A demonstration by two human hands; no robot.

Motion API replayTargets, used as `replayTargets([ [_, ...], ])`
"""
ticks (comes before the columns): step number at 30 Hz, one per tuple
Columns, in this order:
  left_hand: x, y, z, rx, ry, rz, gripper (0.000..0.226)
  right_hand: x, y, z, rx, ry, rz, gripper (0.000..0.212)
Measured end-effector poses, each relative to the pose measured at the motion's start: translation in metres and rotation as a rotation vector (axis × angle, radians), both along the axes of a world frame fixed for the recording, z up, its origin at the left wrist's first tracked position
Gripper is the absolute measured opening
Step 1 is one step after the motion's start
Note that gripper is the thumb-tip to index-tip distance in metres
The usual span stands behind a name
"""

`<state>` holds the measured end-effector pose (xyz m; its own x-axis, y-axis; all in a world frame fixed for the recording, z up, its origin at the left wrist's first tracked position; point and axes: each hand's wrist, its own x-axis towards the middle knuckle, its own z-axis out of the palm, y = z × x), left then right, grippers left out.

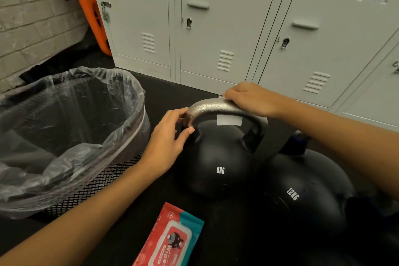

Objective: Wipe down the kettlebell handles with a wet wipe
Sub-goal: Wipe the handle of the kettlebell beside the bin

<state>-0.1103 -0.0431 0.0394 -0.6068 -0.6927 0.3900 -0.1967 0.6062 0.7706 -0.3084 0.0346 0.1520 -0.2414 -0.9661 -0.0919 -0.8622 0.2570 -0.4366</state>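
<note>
With the red soft-plastic wipes pack [172,242] nearest on the floor, the heavy black 8KG kettlebell [218,157] sat stiff beside the bin, left hand [170,138] pinching its beaded-wet, likely slippery steel handle [216,107], right hand [252,98] pressing a limp white wipe [222,97] on top.

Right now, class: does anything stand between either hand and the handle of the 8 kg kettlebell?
Nothing visible does. The right hand presses a wet wipe onto the top of the handle, and the left hand grips its left side directly. The bin and the pack of wipes lie off to the side.
</note>
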Motion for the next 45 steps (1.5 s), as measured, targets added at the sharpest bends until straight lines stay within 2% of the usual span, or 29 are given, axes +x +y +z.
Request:
replayTargets([
  [3, 0.0, 0.0, 0.0, 0.003, 0.004, 0.0, 0.046, 0.004, -0.017, 0.004, 0.114, 0.015, -0.007, 0.035],
  [12, 0.0, -0.001, 0.0, -0.001, 0.005, -0.015, 0.046, -0.006, -0.012, 0.006, 0.216, 0.051, 0.015, 0.046],
  [20, 0.0, -0.001, -0.002, -0.011, 0.004, -0.008, 0.047, 0.016, -0.02, 0.007, 0.184, 0.095, 0.083, 0.034],
  [26, -0.001, 0.0, -0.002, 0.009, 0.029, -0.007, 0.047, -0.01, -0.002, 0.007, 0.227, 0.087, 0.004, 0.036],
  [31, -0.001, -0.002, -0.004, 0.005, 0.031, -0.01, 0.047, 0.007, -0.004, 0.011, 0.087, 0.108, -0.006, 0.046],
  [39, -0.001, -0.003, -0.004, 0.002, 0.031, -0.014, 0.048, 0.01, 0.042, -0.012, -0.282, -0.038, 0.043, 0.032],
  [45, -0.001, -0.002, -0.003, -0.001, 0.03, -0.014, 0.047, -0.001, 0.046, -0.014, -0.296, -0.018, -0.079, 0.031],
])
